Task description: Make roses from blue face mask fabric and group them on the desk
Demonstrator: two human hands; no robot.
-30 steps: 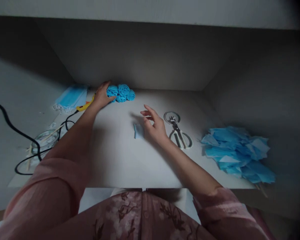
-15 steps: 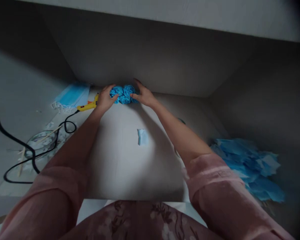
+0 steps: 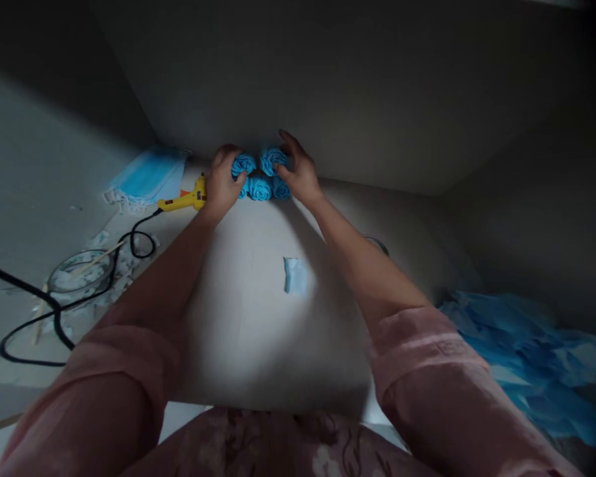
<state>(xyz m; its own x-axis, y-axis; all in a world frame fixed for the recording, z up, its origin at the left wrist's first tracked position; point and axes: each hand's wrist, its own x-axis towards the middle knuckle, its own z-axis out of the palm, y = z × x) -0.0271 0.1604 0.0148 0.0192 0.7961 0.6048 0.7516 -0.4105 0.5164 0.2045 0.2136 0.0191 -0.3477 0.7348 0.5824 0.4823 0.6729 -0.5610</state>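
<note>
Several rolled blue roses sit in a cluster at the far edge of the table, against the grey wall. My left hand [image 3: 224, 177] is curled round the upper left blue rose [image 3: 243, 165], thumb on its near side. With thumb and fingers around it, my right hand [image 3: 300, 173] grips the upper right blue rose [image 3: 273, 160]. A gap shows between these two. Below them lie a middle blue rose [image 3: 260, 188] and a right blue rose [image 3: 281, 188]; another is partly hidden by my left thumb. A small pale blue piece [image 3: 295, 275] lies flat nearer me.
A yellow glue gun [image 3: 183, 200] with a black cord lies left of my left hand. Behind it is a stack of blue masks [image 3: 146, 175]. A round dish [image 3: 79, 271] with scraps and sticks stands at left. Blue sheets [image 3: 526, 358] are heaped at right.
The two upper roses, in my hands, have moved apart and up from the lower row. The view has shifted slightly, so the wall fills more of the top.
</note>
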